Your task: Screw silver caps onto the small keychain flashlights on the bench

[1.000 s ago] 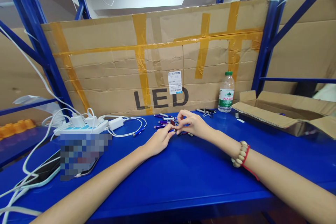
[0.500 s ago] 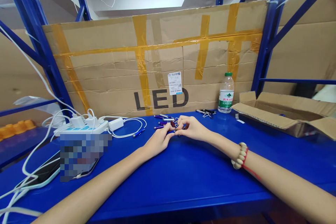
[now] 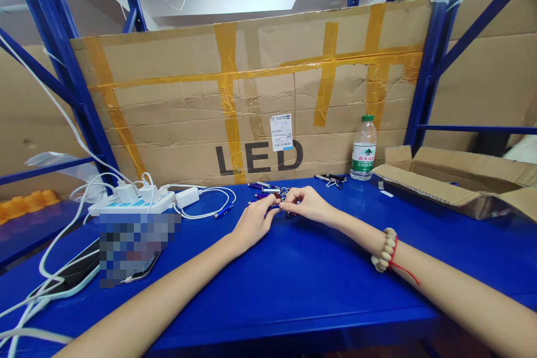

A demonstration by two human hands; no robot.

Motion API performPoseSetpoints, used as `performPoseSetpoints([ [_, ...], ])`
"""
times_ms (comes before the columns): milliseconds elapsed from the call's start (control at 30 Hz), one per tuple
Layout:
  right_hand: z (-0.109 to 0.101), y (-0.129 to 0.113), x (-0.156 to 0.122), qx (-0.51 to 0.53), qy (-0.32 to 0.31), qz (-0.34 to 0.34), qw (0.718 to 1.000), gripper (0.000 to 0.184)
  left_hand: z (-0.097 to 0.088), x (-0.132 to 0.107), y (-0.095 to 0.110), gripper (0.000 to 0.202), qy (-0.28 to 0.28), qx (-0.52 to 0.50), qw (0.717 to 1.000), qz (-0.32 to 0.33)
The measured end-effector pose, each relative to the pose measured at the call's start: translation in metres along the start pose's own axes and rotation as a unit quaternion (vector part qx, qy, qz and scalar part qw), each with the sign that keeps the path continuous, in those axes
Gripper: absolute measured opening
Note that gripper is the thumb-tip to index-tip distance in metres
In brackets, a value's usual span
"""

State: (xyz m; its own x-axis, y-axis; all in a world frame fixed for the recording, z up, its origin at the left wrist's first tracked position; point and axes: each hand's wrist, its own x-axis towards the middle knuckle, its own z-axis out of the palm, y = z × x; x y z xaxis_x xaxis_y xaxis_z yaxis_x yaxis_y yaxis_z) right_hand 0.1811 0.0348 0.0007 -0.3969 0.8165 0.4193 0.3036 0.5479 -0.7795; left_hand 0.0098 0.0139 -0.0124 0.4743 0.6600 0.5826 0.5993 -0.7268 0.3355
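My left hand (image 3: 254,219) is closed, thumb and forefinger pinching a small dark-red piece (image 3: 277,196) that is mostly hidden by the fingers. My right hand (image 3: 308,205) meets it fingertip to fingertip, also in a pinch. A bit of shiny metal (image 3: 288,213) shows under the right fingers; whether it is held or lies on the table I cannot tell. Just behind the hands lies a pile of slim blue and silver cylinders (image 3: 262,185) with metal rings. A single blue cylinder (image 3: 224,211) rests apart, left of the hands.
On the blue table (image 3: 277,291), a white power strip (image 3: 138,208) with cables and a phone (image 3: 79,268) occupy the left. At the back stand a water bottle (image 3: 363,151) and several black and silver cylinders (image 3: 331,180). An open cardboard box (image 3: 457,193) lies right.
Both hands stay together over the same spot, with small finger shifts. The right fingertips have closed in further, and less of the dark-red piece shows. The view has shifted slightly.
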Motion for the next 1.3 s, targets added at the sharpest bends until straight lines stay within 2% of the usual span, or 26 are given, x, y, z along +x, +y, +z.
performPoseSetpoints([
  [167,0.001,-0.002,0.0,0.046,0.003,0.039,0.998,0.039,0.0,0.001,0.0,0.022,0.006,-0.017,1.0,0.011],
  [333,0.004,0.001,0.0,0.051,0.011,0.054,0.997,0.042,0.001,0.001,-0.001,0.02,0.011,0.015,1.0,-0.006],
  [633,0.005,0.006,0.002,-0.012,0.029,0.0,1.0,0.04,-0.004,0.001,0.009,0.015,-0.002,0.041,0.997,-0.059],
  [967,0.002,0.001,0.001,-0.066,0.083,-0.058,0.993,0.031,0.0,0.002,0.006,0.015,-0.01,0.022,0.996,-0.086],
  [1133,-0.001,0.002,0.003,-0.063,0.058,-0.126,0.988,0.022,0.0,0.003,0.002,0.017,-0.005,0.004,0.995,-0.098],
  [1300,-0.005,0.006,0.005,-0.044,0.041,-0.137,0.989,0.023,0.0,0.003,-0.001,0.02,-0.014,-0.015,0.994,-0.103],
])
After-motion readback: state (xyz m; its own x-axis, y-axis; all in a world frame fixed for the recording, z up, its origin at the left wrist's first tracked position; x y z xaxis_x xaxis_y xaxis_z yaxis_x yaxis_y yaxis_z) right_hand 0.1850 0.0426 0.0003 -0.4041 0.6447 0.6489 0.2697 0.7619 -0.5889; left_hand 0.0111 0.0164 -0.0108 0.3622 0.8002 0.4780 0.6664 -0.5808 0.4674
